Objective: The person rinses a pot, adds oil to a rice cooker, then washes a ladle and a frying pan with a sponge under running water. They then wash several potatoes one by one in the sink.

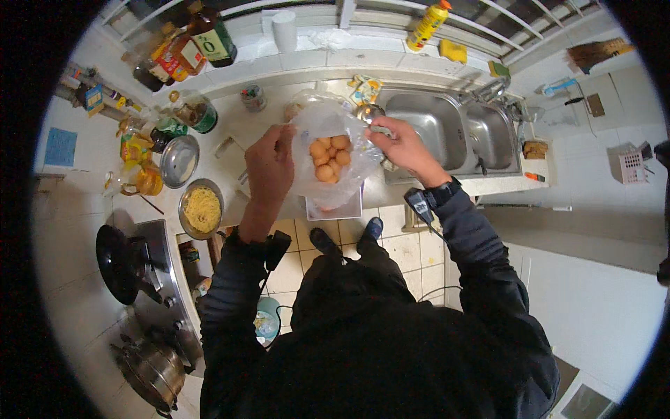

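A translucent plastic bag (306, 175) is spread wide in front of me, with several brown eggs (330, 157) lying inside it. My left hand (269, 162) pinches the bag's left rim between thumb and fingers. On the other side, my right hand (400, 144) grips the right rim, where the plastic is bunched up. Beneath the bag, the white rim of a box or drawer (335, 216) shows at the counter's front edge; the bag hides most of it. Just behind the right hand is a shiny round metal item (370, 112), partly covered.
A double steel sink (429, 131) lies to the right. On the left stand a bowl of noodles (201, 209), a metal lid (179, 161), oil and sauce bottles (196, 112), and a stove with a black wok (118, 264). A glass jar (253, 98) sits behind the left hand.
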A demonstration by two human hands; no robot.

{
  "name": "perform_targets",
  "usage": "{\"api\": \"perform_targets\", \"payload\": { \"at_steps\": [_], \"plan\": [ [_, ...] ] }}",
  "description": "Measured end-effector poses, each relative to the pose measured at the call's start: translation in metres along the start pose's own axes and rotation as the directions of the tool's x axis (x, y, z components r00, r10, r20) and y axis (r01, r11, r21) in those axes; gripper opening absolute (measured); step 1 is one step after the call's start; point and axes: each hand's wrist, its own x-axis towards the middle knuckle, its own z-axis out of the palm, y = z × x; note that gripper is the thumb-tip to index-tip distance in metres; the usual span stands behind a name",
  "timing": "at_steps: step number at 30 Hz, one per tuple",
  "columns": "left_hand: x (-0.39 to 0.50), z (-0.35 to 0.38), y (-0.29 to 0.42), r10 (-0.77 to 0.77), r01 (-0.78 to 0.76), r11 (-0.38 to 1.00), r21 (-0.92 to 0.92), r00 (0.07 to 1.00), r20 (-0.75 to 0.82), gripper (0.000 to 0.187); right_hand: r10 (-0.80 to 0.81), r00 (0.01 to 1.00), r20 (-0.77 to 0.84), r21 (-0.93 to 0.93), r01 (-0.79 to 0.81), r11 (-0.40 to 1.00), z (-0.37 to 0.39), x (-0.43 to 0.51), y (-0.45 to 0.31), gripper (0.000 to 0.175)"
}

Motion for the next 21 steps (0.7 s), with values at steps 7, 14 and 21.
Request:
{"api": "perform_targets", "payload": {
  "at_steps": [7, 14, 21],
  "plan": [
    [0.017, -0.025, 0.046, 0.071, -0.072, 0.997, -0.031, 0.997, -0.032, 0.016, -0.035, 0.997, -0.068, 0.214, 0.048, 0.976, -0.024, -0.001, -0.038, 0.016],
    [0.079, -0.041, 0.082, 0.203, -0.202, 0.979, 0.012, 0.979, -0.021, 0.019, 0.155, 0.974, -0.167, 0.565, -0.034, 0.825, -0.076, 0.002, -0.083, 0.023],
    [0.143, -0.019, 0.152, 0.414, -0.407, 0.905, -0.127, 0.909, 0.040, 0.027, 0.078, 0.944, -0.321, 0.597, 0.138, 0.790, -0.152, -0.010, -0.088, 0.032]
  ]
}}
